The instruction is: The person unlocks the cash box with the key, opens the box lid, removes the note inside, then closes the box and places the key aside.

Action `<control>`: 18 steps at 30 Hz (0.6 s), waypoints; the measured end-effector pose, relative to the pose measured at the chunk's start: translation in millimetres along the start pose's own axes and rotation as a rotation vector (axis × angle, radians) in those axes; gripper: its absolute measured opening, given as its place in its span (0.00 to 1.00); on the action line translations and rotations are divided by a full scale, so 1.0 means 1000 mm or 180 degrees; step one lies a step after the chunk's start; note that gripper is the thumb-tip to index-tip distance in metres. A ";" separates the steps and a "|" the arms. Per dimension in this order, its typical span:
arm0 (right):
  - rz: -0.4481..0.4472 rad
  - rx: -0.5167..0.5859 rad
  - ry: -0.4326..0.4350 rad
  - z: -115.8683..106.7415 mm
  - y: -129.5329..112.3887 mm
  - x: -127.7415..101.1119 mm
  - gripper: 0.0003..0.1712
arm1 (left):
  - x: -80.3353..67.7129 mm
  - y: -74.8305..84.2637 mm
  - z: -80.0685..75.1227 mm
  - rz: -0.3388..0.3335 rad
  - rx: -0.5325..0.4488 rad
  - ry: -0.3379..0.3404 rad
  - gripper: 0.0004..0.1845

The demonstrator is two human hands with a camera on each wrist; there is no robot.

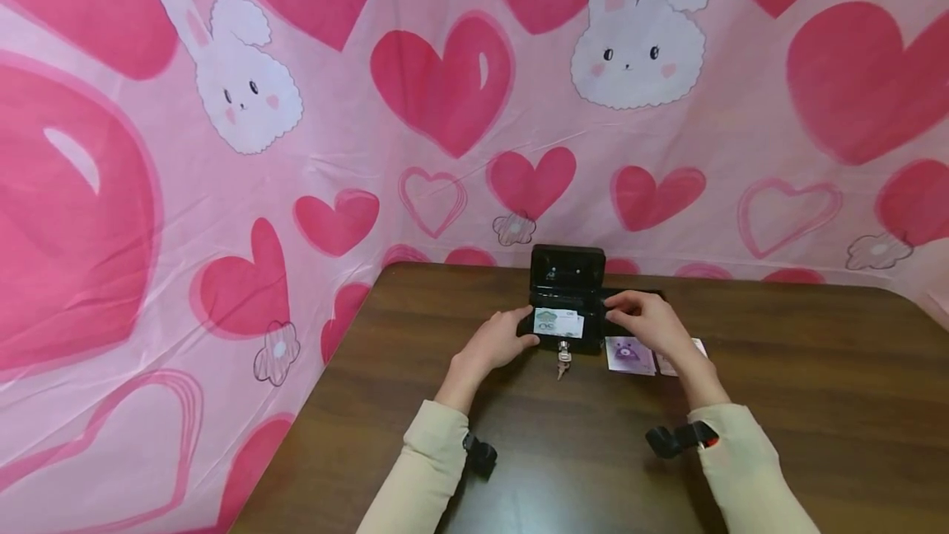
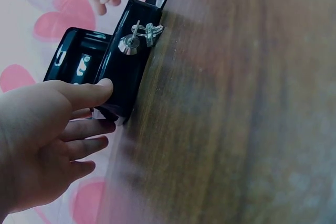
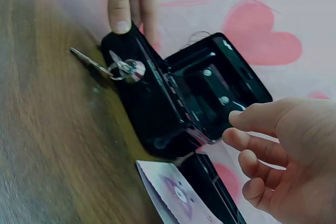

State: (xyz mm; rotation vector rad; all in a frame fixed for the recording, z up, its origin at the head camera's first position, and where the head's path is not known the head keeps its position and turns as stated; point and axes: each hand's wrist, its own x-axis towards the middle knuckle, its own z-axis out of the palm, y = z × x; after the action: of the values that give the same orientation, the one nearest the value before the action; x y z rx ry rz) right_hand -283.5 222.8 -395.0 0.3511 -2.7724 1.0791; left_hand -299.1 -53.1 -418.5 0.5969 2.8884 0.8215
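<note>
- The cash box (image 3: 149,111) stands on the far part of the bench (image 1: 371,452), between the 2 hands, its lid (image 1: 567,264) tipped up at the far side.
- Done, as far as can be seen: the box is unlatched and open, keys (image 1: 563,361) hang from the lock on its near face, and a green and white banknote (image 1: 558,324) lies in the body.
- Left, by my judgement: the lid is not yet down, and a purple card (image 1: 630,355) lies outside, near the box's right side. A second card (image 1: 666,365), partly hidden by the right wrist, lies just to the right of it. The work looks partway through.
- A dark flat piece (image 3: 214,186) lies to the right of the box; what it is, I cannot tell.
- The left hand (image 1: 498,338) has its grip clamped on the box's near left corner, thumb on the near face and fingers around the left side, seemingly to steady it.
- The right hand (image 1: 651,326) is at the box's right edge, fingers loosely bent, its grip slightly apart with nothing visible between thumb and forefinger. Contact with the rim is unclear.
- Both forearms, in cream sleeves (image 1: 423,452), reach from the near side and slant inward; the right wrist bends left.
</note>
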 end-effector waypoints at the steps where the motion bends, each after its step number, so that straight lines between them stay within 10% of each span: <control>1: 0.0002 -0.0002 -0.0001 0.003 -0.001 0.002 0.16 | 0.000 0.000 0.000 -0.0001 -0.0004 -0.0005 0.32; 18: 0.0045 -0.0024 -0.0253 0.028 -0.006 0.023 0.15 | 0.002 0.000 0.002 0.0112 0.0052 0.0049 0.32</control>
State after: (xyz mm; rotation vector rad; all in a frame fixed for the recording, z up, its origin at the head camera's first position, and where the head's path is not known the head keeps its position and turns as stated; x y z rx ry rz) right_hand -305.4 195.9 -406.6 0.3823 -2.8518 1.0804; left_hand -300.8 -51.1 -419.8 0.6478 2.9093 0.8111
